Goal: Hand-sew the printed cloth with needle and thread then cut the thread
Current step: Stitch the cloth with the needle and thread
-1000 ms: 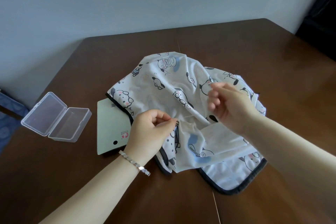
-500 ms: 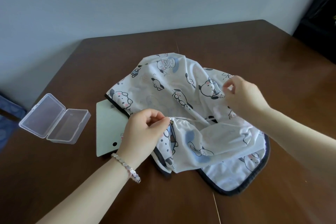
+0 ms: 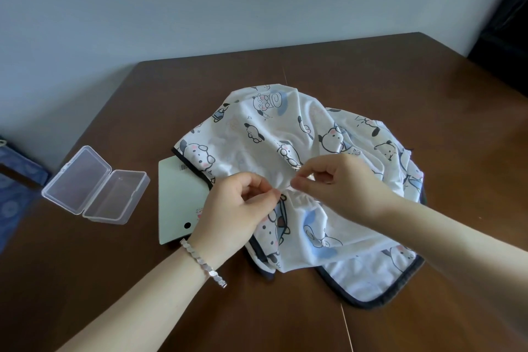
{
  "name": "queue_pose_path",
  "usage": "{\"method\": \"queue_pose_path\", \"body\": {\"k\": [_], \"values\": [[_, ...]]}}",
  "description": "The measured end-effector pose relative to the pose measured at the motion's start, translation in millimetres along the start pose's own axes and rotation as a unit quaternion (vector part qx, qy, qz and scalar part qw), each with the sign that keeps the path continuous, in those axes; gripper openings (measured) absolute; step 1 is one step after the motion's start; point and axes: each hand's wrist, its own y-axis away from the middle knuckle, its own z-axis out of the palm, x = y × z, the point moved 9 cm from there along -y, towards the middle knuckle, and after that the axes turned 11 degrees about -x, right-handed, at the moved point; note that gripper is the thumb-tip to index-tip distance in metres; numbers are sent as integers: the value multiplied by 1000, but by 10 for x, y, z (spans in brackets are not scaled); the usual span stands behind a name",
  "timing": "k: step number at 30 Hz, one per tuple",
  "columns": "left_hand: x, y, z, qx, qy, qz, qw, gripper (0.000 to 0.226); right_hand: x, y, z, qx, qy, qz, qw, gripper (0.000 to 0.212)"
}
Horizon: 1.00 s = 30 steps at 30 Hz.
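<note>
Cloth (image 3: 285, 128) first: lying crumpled at the middle of the brown table (image 3: 428, 80), white with cartoon dogs and blue patches, showing a dark binding along its near and left edges, and being raised into a small gathered ridge near its centre, between the two hands. Left hand (image 3: 237, 214): reaching in from the lower left, wearing a silver bracelet (image 3: 204, 263) at the wrist, pinching that ridge between thumb and forefinger, tucking the other fingers in toward the palm. Right hand (image 3: 337, 188): coming in from the lower right, meeting the left almost fingertip to fingertip, pressing thumb and forefinger together on a thin bright sliver, seemingly the needle (image 3: 298, 171), right at the gathered fold, and curling the remaining fingers loosely underneath. Thread: too fine to make out. Lying partly under the cloth's left edge and partly behind the left hand, a pale green card (image 3: 180, 194) bearing a small black dot and a barcode sticker. Sitting well to the left of that, apart from the cloth, a clear plastic box (image 3: 94, 186), hinged open with its lid lying flat on the table. Showing at the far left edge, beyond the table, something blue and patterned (image 3: 11, 194). Standing behind it all, a plain pale wall (image 3: 200, 8).
</note>
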Motion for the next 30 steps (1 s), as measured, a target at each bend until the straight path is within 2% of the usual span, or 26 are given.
{"method": "queue_pose_path", "body": {"k": [3,9,14,20,23,25,28,30], "values": [[-3,2,-3,5,-2,-1,1000,12,55,19,-81,30,14,15,999,18],[-12,20,-102,41,-16,-6,999,9,449,41,-451,112,74,134,982,19],[0,25,-128,54,-20,-1,998,15,713,109,-475,76,132,214,965,11],[-21,42,-236,81,-30,-4,996,11,856,170,-533,84,202,247,944,21],[-20,57,-223,81,-30,1,996,13,857,168,-517,84,221,242,941,23],[2,56,-204,77,-19,10,997,13,779,141,-481,74,193,215,954,16],[83,42,-109,23,-8,35,999,11,527,75,-339,43,54,117,991,8],[123,44,-33,-16,3,49,999,12,319,48,-234,20,-34,56,998,3]]}}
